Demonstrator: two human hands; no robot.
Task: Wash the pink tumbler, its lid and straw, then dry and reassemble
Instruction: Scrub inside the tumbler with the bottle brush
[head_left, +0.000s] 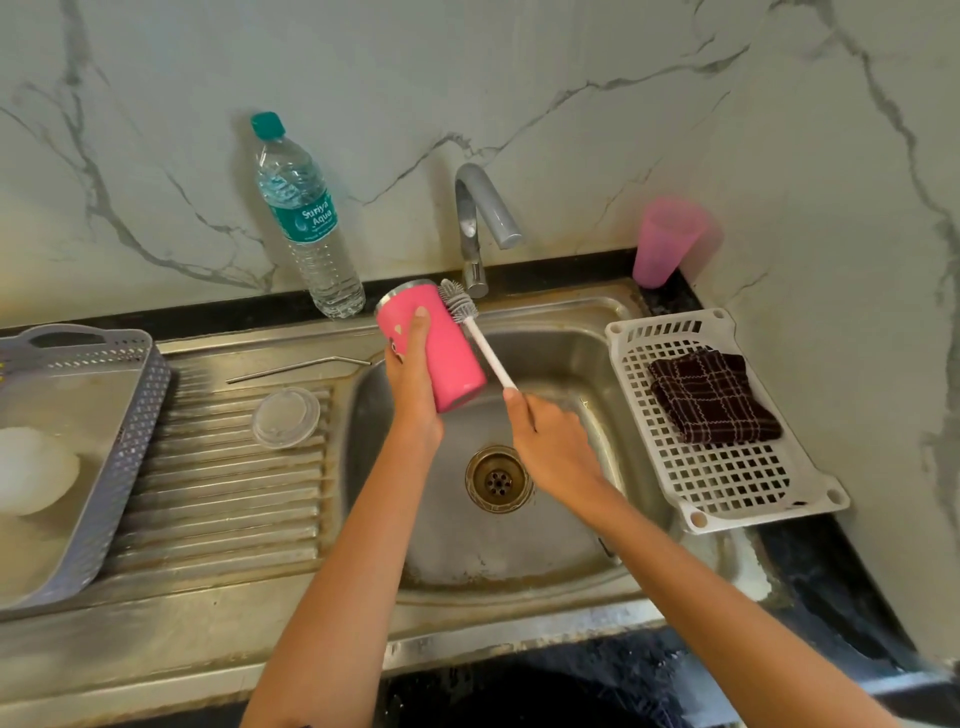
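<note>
Head view — left hand (413, 384) fingers (420, 325) wrap pink tumbler (441, 348).

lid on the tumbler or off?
Off: the clear lid lies on the drainboard, apart from the pink tumbler that the left hand holds.

Sink basin (582, 540) lies open below; tap (480, 223) overhangs behind — lid (286, 417) and straw (298, 368) occupy the drainboard.

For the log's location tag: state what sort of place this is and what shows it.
Most likely a home kitchen: a steel sink with a ribbed draining board, a tap over it, and a folded cloth on a white rack beside the basin.
</note>
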